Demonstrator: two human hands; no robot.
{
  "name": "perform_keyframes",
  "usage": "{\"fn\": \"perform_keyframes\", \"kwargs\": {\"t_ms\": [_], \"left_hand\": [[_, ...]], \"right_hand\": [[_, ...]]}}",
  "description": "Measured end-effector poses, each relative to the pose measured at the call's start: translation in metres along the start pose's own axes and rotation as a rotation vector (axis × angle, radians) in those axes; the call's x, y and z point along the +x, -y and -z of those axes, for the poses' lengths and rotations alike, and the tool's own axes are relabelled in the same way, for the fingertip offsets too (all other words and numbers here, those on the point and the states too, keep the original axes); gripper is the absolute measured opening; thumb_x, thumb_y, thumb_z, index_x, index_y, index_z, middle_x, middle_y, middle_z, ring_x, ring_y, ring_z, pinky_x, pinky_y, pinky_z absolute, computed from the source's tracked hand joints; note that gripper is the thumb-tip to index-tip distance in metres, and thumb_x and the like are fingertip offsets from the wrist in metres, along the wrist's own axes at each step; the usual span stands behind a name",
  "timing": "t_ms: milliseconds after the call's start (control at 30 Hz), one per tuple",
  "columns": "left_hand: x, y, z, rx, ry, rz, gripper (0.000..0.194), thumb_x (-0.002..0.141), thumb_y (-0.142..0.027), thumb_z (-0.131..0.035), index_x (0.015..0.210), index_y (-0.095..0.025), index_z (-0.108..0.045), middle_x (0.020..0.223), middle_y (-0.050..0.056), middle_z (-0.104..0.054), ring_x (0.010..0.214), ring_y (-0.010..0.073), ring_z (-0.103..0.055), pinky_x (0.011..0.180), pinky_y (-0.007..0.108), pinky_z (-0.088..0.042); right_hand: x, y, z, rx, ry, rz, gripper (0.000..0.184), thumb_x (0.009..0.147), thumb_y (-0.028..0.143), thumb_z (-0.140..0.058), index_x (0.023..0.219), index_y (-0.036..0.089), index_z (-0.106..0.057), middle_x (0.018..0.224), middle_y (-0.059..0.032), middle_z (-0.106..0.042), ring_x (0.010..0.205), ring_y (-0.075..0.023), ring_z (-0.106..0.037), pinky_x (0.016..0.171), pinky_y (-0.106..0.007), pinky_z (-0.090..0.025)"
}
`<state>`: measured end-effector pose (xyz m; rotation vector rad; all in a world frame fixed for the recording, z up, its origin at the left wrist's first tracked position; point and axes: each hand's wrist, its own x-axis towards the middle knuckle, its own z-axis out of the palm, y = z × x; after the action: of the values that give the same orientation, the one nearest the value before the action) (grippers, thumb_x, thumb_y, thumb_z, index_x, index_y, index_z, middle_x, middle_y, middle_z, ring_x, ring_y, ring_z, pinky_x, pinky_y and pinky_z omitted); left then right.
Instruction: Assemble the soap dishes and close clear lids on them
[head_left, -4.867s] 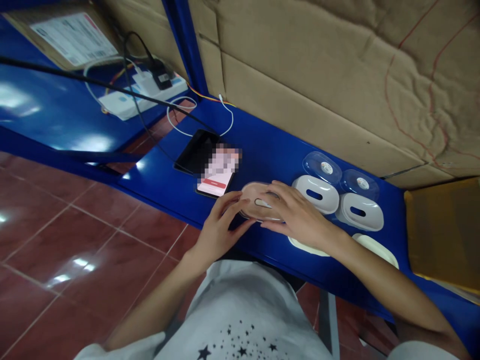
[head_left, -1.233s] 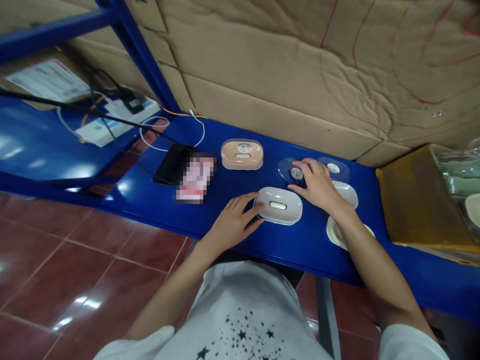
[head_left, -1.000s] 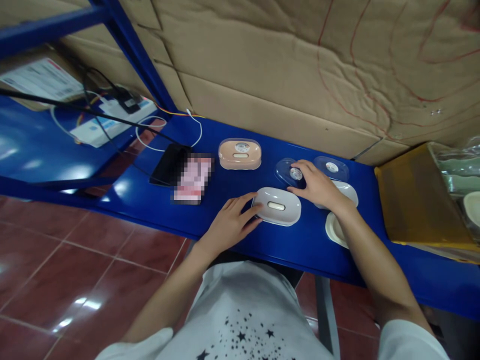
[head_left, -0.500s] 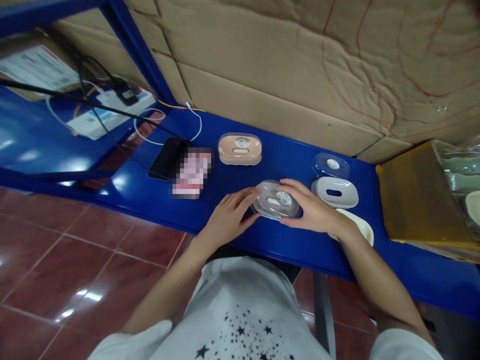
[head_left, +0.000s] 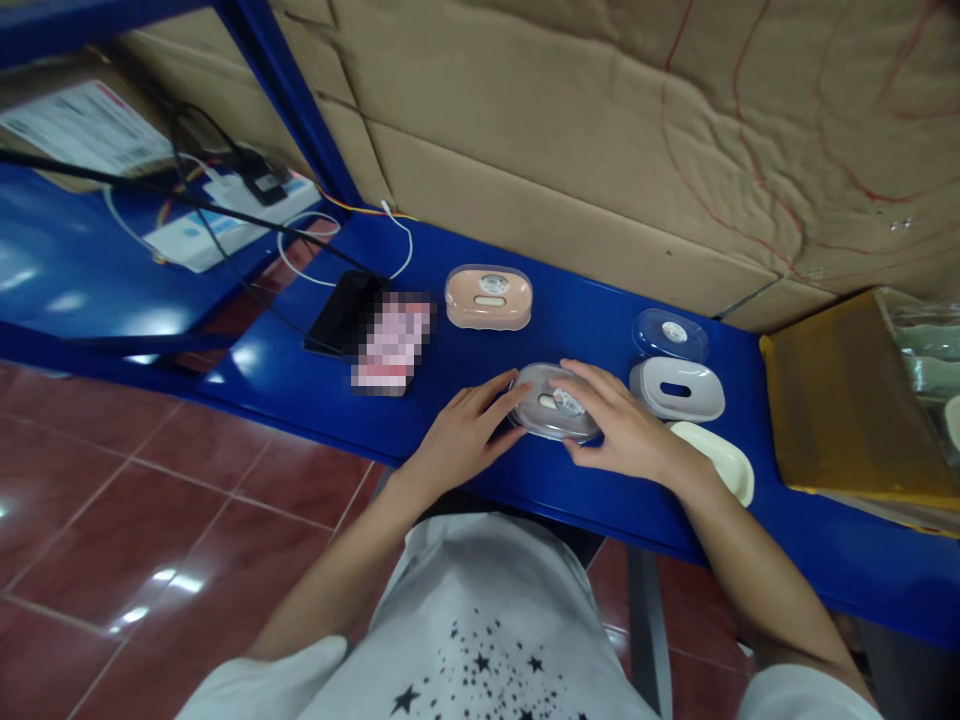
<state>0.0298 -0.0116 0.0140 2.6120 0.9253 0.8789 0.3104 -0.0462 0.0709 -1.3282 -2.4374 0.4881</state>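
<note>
A grey soap box (head_left: 536, 412) with a clear lid and a round sticker sits on the blue table in front of me. My left hand (head_left: 474, 425) grips its left end, thumb at the near side and fingers over the lid. From the right, my right hand (head_left: 619, 420) holds the other end, its index finger lying across the lid near the sticker. Right of the hands is an uncovered white soap box (head_left: 684, 390) with an oval slot. Behind it lies a loose clear lid (head_left: 670, 333). A cream tray (head_left: 724, 460) is partly covered by my right forearm.
A peach soap box (head_left: 488, 300) with its lid on stands farther back. To the left lie a black phone-like object (head_left: 341, 312) and cables beside a white power strip (head_left: 232, 225). A taped carton (head_left: 847, 400) stands at the right; cardboard (head_left: 562, 190) lines the back.
The whole view has shifted slightly. Both hands stay on the grey soap box, with the fingers of each reaching a little farther over its lid.
</note>
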Motion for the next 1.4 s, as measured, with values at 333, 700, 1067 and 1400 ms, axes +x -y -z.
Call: {"fn": "perform_keyframes", "kwargs": {"t_ms": [333, 700, 1067, 1400], "left_hand": [[0.001, 0.000, 0.000, -0.005, 0.009, 0.003, 0.060, 0.108, -0.032, -0.065, 0.162, -0.022, -0.042, 0.158, 0.020, -0.059, 0.137, 0.0330, -0.066, 0.104, 0.048, -0.060], [-0.001, 0.002, -0.002, -0.032, 0.024, 0.021, 0.057, 0.109, -0.035, -0.064, 0.161, -0.022, -0.042, 0.159, 0.020, -0.058, 0.141, 0.0325, -0.064, 0.107, 0.049, -0.057], [0.002, -0.002, 0.003, 0.031, 0.005, 0.040, 0.054, 0.108, -0.033, -0.063, 0.158, -0.023, -0.047, 0.157, 0.019, -0.059, 0.139, 0.0342, -0.062, 0.110, 0.052, -0.053], [0.008, -0.020, 0.003, 0.134, -0.241, 0.098, 0.043, 0.103, -0.018, -0.065, 0.146, -0.020, -0.056, 0.145, 0.018, -0.065, 0.130, 0.0327, -0.064, 0.107, 0.050, -0.051]], "right_hand": [[0.001, -0.001, 0.000, 0.019, 0.019, -0.014, 0.080, 0.093, 0.029, -0.073, 0.165, 0.033, -0.037, 0.175, -0.0150, -0.037, 0.161, -0.0376, -0.038, 0.127, -0.064, -0.042], [0.004, 0.007, -0.002, -0.046, 0.003, -0.004, 0.074, 0.094, 0.027, -0.070, 0.162, 0.026, -0.041, 0.172, -0.0193, -0.040, 0.159, -0.0390, -0.040, 0.126, -0.064, -0.043], [-0.009, -0.017, 0.030, 0.046, 0.045, -0.119, 0.066, 0.105, 0.052, -0.062, 0.165, 0.034, -0.041, 0.175, -0.0122, -0.039, 0.161, -0.0360, -0.039, 0.128, -0.063, -0.040], [-0.096, -0.083, 0.075, -0.052, -0.131, -0.356, 0.043, 0.103, 0.052, -0.064, 0.143, 0.037, -0.065, 0.160, -0.0069, -0.060, 0.151, -0.0353, -0.053, 0.125, -0.064, -0.043]]}}
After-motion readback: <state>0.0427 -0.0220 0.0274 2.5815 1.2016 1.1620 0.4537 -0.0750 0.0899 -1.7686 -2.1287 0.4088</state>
